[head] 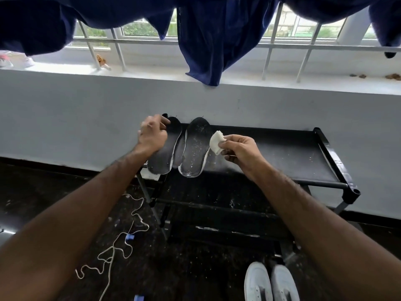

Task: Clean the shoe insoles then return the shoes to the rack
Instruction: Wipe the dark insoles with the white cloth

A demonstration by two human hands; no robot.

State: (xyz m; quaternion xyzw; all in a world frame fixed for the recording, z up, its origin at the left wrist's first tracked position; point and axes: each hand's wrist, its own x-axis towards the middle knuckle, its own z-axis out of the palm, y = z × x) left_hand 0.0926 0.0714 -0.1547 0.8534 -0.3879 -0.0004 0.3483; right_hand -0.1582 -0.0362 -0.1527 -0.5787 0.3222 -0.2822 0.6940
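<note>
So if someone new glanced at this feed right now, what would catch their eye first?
Probably the two dark insoles lying side by side on the left end of the black rack's top shelf, the right one speckled with white flecks. Next, the hands: the left hand holds the left insole near its far end, while the right hand pinches a folded white wipe beside the right insole. The white shoes wait on the floor, bottom right.

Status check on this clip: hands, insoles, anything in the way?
Left hand grips toe end of left insole. Right hand pinches white wipe beside speckled right insole. Both insoles on rack top; white shoes on floor. Nothing blocking.
</note>
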